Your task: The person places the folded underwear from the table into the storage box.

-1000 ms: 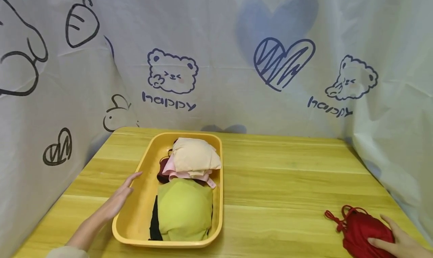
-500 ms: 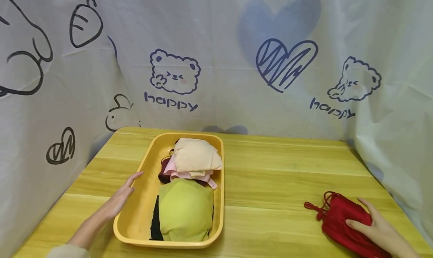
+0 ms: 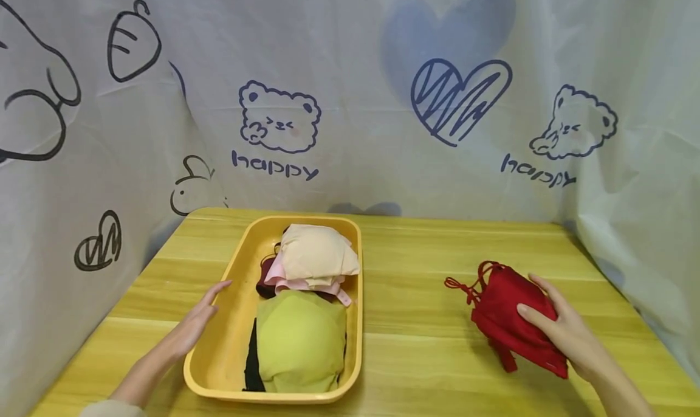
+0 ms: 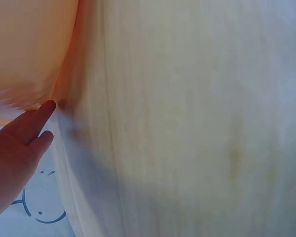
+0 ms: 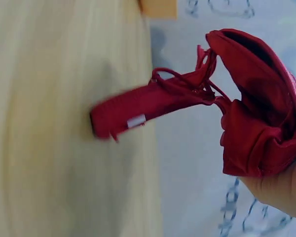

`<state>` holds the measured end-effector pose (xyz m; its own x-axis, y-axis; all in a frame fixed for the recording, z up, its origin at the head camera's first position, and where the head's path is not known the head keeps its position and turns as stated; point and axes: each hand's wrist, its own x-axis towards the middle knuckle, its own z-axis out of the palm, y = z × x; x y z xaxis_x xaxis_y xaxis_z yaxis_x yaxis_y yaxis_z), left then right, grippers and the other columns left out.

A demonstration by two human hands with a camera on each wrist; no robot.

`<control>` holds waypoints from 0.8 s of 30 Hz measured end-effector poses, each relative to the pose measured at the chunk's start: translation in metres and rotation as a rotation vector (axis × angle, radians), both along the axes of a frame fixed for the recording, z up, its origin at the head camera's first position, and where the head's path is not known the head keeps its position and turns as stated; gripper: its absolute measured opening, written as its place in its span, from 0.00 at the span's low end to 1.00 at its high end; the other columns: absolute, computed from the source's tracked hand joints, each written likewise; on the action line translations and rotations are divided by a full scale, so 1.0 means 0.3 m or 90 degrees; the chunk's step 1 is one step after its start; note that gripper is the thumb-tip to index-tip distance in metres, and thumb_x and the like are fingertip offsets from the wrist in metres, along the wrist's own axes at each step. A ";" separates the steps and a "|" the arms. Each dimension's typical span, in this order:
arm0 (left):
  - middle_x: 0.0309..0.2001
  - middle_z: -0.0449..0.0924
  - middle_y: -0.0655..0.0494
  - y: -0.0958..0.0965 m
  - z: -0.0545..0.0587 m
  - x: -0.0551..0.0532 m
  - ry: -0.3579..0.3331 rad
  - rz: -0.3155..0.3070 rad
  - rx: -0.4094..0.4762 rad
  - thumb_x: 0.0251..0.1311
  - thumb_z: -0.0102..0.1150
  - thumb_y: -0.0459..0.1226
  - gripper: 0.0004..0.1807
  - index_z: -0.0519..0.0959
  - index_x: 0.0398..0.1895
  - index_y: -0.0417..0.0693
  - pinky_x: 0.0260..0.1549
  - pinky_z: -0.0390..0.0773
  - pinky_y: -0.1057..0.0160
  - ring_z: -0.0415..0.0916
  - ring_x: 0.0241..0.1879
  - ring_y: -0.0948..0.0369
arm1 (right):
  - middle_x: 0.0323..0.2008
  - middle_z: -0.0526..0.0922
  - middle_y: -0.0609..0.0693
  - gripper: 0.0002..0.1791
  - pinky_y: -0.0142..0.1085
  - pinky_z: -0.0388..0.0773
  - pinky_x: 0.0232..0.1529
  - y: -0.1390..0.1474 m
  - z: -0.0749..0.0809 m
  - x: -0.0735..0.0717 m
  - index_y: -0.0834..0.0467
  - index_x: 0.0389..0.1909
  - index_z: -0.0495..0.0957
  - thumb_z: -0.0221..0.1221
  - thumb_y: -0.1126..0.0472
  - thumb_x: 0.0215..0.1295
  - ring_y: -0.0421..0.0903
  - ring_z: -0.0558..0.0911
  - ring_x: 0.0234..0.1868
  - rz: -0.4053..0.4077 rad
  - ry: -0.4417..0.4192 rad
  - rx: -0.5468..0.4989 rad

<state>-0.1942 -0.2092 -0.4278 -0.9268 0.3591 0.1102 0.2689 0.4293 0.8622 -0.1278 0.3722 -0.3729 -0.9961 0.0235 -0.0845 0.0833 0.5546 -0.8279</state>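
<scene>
A red bra (image 3: 511, 313), folded up with its cords trailing left, hangs above the right side of the table. My right hand (image 3: 563, 329) grips it, thumb on the near face; the far fingers are partly hidden. In the right wrist view the bra (image 5: 259, 118) shows a cup, and a band with a white label dangles from it. On the left, my left hand (image 3: 191, 326) rests with its fingers extended against the left rim of a yellow tray (image 3: 219, 350). The left wrist view shows those fingers (image 4: 37, 121) touching the tray's outer wall.
Inside the tray lie a yellow-green bra (image 3: 301, 341) over something black, a cream one (image 3: 317, 253) above pink fabric (image 3: 276, 277), and a dark red item (image 3: 266, 280). A wood-grain table (image 3: 415, 356) carries the tray. White printed curtains (image 3: 355, 131) enclose the back and sides.
My right hand has brought the red bra leftward and away from me, from the table's right front, and raised it off the surface. My left hand and the tray stay where they were.
</scene>
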 end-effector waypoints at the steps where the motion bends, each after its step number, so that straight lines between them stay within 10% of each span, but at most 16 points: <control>1: 0.67 0.41 0.28 0.000 0.000 0.000 0.002 0.000 0.002 0.65 0.26 0.31 0.26 0.49 0.67 0.33 0.52 0.37 0.27 0.33 0.64 0.31 | 0.66 0.50 0.65 0.39 0.22 0.68 0.41 -0.020 0.009 -0.005 0.54 0.71 0.39 0.48 0.52 0.67 0.34 0.63 0.54 0.008 0.016 -0.010; 6: 0.66 0.43 0.27 -0.001 -0.005 0.000 0.015 0.000 0.005 0.64 0.26 0.30 0.26 0.49 0.66 0.32 0.52 0.38 0.27 0.34 0.64 0.31 | 0.65 0.54 0.58 0.34 0.21 0.68 0.43 -0.128 0.053 -0.023 0.53 0.71 0.45 0.48 0.55 0.67 0.24 0.65 0.48 0.051 0.073 -0.080; 24: 0.67 0.43 0.28 -0.002 -0.008 -0.001 0.009 0.004 -0.009 0.64 0.25 0.30 0.26 0.49 0.67 0.33 0.53 0.40 0.28 0.36 0.64 0.32 | 0.59 0.63 0.62 0.33 0.33 0.74 0.47 -0.493 0.153 -0.092 0.55 0.69 0.51 0.51 0.61 0.65 0.47 0.72 0.52 0.244 0.079 -0.241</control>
